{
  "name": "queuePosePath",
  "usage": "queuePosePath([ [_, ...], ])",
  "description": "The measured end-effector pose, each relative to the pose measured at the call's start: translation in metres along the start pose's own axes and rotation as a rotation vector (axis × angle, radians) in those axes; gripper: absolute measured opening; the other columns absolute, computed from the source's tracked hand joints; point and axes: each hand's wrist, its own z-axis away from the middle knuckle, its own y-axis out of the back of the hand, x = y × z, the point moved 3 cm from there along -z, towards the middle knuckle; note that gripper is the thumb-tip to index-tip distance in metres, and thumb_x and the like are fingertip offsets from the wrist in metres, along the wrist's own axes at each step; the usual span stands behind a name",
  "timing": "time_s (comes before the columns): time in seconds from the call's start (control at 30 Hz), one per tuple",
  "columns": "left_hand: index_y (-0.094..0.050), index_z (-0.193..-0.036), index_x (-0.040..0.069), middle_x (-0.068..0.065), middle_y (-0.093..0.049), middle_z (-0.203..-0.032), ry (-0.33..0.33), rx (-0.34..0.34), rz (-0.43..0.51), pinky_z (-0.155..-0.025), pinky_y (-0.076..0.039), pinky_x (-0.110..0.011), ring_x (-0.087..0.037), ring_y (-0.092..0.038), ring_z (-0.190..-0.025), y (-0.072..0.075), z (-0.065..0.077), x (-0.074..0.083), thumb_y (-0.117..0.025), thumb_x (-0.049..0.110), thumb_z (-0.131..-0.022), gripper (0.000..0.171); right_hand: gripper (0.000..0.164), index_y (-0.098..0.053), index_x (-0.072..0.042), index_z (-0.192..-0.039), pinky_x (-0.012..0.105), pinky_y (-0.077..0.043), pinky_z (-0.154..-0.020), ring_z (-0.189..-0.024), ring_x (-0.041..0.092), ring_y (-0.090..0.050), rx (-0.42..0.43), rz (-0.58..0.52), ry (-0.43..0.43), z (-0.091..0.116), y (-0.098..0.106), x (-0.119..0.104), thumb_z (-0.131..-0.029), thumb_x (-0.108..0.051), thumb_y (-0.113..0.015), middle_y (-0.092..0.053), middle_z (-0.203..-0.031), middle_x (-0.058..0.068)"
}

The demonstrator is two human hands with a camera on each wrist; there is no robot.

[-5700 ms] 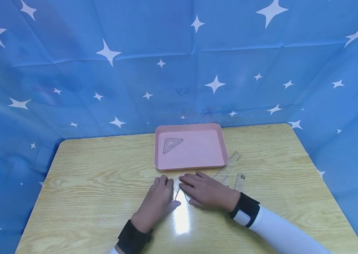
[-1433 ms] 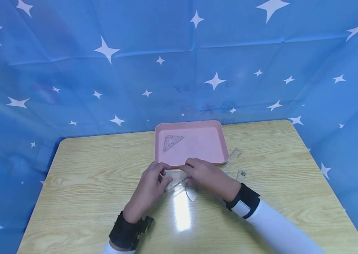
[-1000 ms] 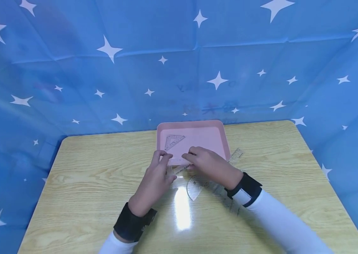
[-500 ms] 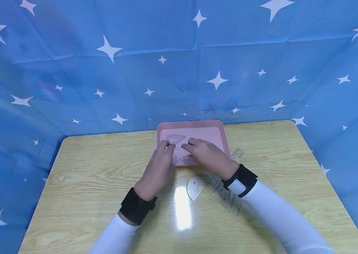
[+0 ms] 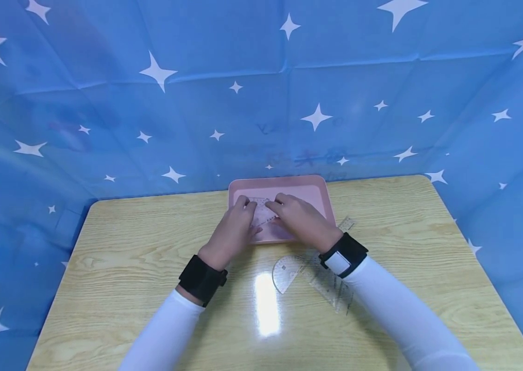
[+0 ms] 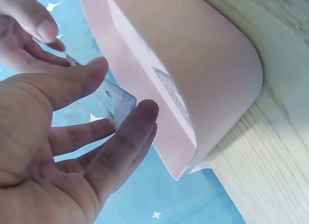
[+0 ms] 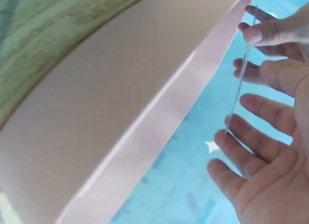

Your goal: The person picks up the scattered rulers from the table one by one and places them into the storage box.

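Note:
Both hands hold a clear plastic set square (image 5: 263,216) over the pink tray (image 5: 309,193). My left hand (image 5: 233,229) pinches its left end between thumb and fingers; in the left wrist view one corner pokes out between the thumb and fingertips. On the other side, my right hand (image 5: 302,219) grips the right end, with the sheet seen nearly edge-on in the right wrist view. Another clear set square (image 6: 174,96) lies inside the tray, partly covered by the hands and the held piece in the head view.
On the wooden table (image 5: 140,242), a clear protractor (image 5: 286,273) lies in front of the tray. Overlapping clear measuring pieces (image 5: 328,283) lie beside it, partly under the right forearm. A clear ruler end (image 5: 347,223) shows at the tray's right corner. A starry blue cloth (image 5: 261,62) hangs behind.
Both hands have lifted the set square from the table and carried it forward over the tray. The protractor and neighbouring pieces, earlier covered by the right hand, now show.

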Motion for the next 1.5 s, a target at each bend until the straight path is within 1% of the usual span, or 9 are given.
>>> queuePosePath([
  [0.2,-0.063,-0.126,-0.009,-0.022,-0.059,-0.115,0.013,-0.013,-0.013,-0.085,-0.058,-0.037,-0.028,-0.062,-0.096,-0.006,-0.011,-0.009,-0.079,0.015,-0.092,0.045,0.038,-0.065,-0.004,-0.132,0.033,-0.058,-0.09,-0.103,0.024,-0.069,-0.015,-0.026,-0.034,-0.003,-0.004,0.005,-0.099,-0.021,-0.072,-0.069,-0.112,0.013],
  [0.47,-0.063,-0.12,-0.01,-0.025,-0.057,-0.114,0.063,-0.05,-0.009,-0.079,-0.058,-0.037,-0.025,-0.059,-0.082,-0.012,-0.022,-0.019,-0.076,0.016,-0.094,0.039,0.035,-0.066,0.002,-0.129,0.042,-0.052,-0.106,-0.12,0.034,-0.064,0.082,-0.064,-0.001,0.005,-0.008,0.009,-0.099,-0.017,-0.068,-0.066,-0.127,0.02],
  [0.63,-0.063,-0.117,-0.011,-0.027,-0.057,-0.114,0.074,-0.064,-0.018,-0.078,-0.058,-0.037,-0.026,-0.06,-0.082,-0.013,-0.029,-0.021,-0.076,0.016,-0.095,0.037,0.034,-0.067,0.002,-0.127,0.043,-0.046,-0.113,-0.125,0.035,-0.061,0.112,-0.088,0.008,0.015,-0.01,0.011,-0.099,-0.018,-0.066,-0.065,-0.129,0.021],
  [0.77,-0.063,-0.119,-0.013,-0.029,-0.059,-0.117,0.096,-0.072,-0.025,-0.082,-0.06,-0.039,-0.031,-0.068,-0.09,-0.016,-0.034,-0.023,-0.075,0.018,-0.095,0.041,0.034,-0.068,0.001,-0.126,0.044,-0.046,-0.112,-0.126,0.035,-0.061,0.139,-0.105,-0.003,0.027,-0.012,0.01,-0.098,-0.017,-0.068,-0.065,-0.13,0.021],
  [0.9,-0.063,-0.119,-0.012,-0.029,-0.061,-0.116,0.116,-0.086,-0.056,-0.082,-0.06,-0.038,-0.03,-0.07,-0.092,-0.02,-0.038,-0.027,-0.076,0.021,-0.095,0.043,0.034,-0.068,0.001,-0.125,0.046,-0.047,-0.111,-0.126,0.037,-0.062,0.182,-0.13,0.009,0.042,-0.013,0.006,-0.094,-0.015,-0.071,-0.065,-0.131,0.022],
  [1.07,-0.063,-0.12,-0.012,-0.028,-0.062,-0.116,0.144,-0.117,-0.04,-0.085,-0.06,-0.038,-0.03,-0.069,-0.095,-0.025,-0.043,-0.03,-0.076,0.021,-0.095,0.044,0.032,-0.068,0.0,-0.123,0.045,-0.047,-0.111,-0.126,0.037,-0.062,0.251,-0.193,0.053,0.06,-0.013,0.0,-0.094,-0.014,-0.071,-0.066,-0.13,0.02],
  [1.2,-0.064,-0.12,-0.011,-0.028,-0.064,-0.114,0.129,-0.124,-0.059,-0.086,-0.06,-0.04,-0.032,-0.069,-0.099,-0.028,-0.045,-0.032,-0.076,0.022,-0.095,0.043,0.026,-0.068,-0.002,-0.12,0.042,-0.048,-0.11,-0.124,0.032,-0.063,0.296,-0.241,0.12,0.074,-0.01,-0.009,-0.098,-0.015,-0.066,-0.067,-0.128,0.016],
  [1.37,-0.067,-0.114,-0.009,-0.024,-0.065,-0.105,0.124,-0.135,-0.115,-0.083,-0.059,-0.043,-0.036,-0.066,-0.097,-0.033,-0.046,-0.035,-0.072,0.021,-0.098,0.034,0.024,-0.071,-0.004,-0.12,0.037,-0.051,-0.106,-0.119,0.025,-0.064,0.283,-0.287,0.202,0.087,-0.006,-0.023,-0.104,-0.017,-0.059,-0.069,-0.124,0.01],
  [1.5,-0.067,-0.114,-0.009,-0.023,-0.064,-0.103,0.126,-0.143,-0.147,-0.083,-0.059,-0.043,-0.036,-0.064,-0.095,-0.038,-0.046,-0.035,-0.069,0.019,-0.099,0.032,0.023,-0.073,-0.006,-0.119,0.035,-0.053,-0.102,-0.116,0.021,-0.066,0.238,-0.292,0.201,0.095,-0.006,-0.031,-0.096,-0.012,-0.07,-0.071,-0.123,0.007],
])
